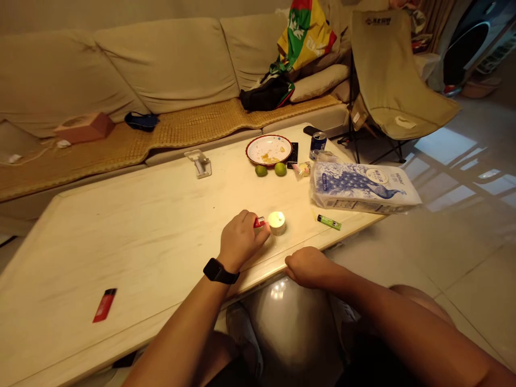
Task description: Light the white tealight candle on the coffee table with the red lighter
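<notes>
My left hand point(243, 235), with a black watch at the wrist, is closed around a red lighter point(259, 221). The lighter's metal end points at a small round candle point(277, 224) on the table. The candle's top glows bright yellow; I cannot make out a separate flame. My right hand point(308, 267) forms a fist at the table's near edge, apart from the candle, and nothing shows in it. A green lighter point(329, 222) lies to the right of the candle. Another red lighter point(105, 305) lies far to the left.
On the table point(161, 242) stand a red-rimmed plate point(258, 156) with food scraps, two limes point(280, 169), a blue can point(318, 145), a tissue pack point(363, 186) and a white stand point(198, 163). Behind are a sofa point(169, 59) and a folding chair point(391, 70).
</notes>
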A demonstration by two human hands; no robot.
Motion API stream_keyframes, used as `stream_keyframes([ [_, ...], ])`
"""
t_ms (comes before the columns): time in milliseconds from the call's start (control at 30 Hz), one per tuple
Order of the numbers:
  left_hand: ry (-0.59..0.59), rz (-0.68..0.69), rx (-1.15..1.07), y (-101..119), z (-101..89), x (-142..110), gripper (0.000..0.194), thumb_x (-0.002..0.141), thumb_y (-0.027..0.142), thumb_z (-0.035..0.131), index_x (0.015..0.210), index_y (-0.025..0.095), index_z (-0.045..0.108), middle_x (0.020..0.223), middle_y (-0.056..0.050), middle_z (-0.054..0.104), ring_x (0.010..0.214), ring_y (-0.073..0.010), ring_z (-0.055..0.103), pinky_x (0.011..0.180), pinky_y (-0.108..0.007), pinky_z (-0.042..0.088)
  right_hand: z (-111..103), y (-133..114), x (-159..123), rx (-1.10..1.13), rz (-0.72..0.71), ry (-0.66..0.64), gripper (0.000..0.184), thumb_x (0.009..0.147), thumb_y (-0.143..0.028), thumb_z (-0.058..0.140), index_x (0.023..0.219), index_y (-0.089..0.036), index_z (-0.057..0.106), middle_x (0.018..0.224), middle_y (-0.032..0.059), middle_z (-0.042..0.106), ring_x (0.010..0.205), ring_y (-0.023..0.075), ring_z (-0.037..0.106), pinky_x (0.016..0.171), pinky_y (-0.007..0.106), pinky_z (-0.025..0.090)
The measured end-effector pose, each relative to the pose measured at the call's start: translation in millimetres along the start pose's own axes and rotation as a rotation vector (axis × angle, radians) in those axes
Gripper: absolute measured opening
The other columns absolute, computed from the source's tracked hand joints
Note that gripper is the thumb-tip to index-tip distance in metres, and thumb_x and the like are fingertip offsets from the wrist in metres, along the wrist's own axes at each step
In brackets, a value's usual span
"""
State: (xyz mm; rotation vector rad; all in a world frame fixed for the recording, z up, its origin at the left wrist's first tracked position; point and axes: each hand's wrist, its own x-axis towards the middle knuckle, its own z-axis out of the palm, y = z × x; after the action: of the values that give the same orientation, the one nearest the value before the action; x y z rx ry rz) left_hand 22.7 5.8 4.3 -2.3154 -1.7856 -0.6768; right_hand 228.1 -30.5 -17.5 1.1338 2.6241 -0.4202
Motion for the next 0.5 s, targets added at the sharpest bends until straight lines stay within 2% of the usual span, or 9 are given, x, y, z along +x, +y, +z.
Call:
stream_keyframes([
  [500, -0.029, 0.033, 0.019, 10.9, 5.0, 4.5, 0.027, 0.091, 0.045, 0.05, 0.082, 0.02, 0.057, 0.08, -0.005, 0.059, 0.074, -0.0188, 0.055, 0.066, -0.033, 0.04, 1.8, -0.8, -0.1, -0.016, -0.013, 0.013, 0.039, 0.099, -0.04, 0.043, 0.101, -0.013, 0.073, 0.091, 0.0158, 0.076, 0.087, 0.0298, 0.072, 0.072, 0.036, 0.051],
])
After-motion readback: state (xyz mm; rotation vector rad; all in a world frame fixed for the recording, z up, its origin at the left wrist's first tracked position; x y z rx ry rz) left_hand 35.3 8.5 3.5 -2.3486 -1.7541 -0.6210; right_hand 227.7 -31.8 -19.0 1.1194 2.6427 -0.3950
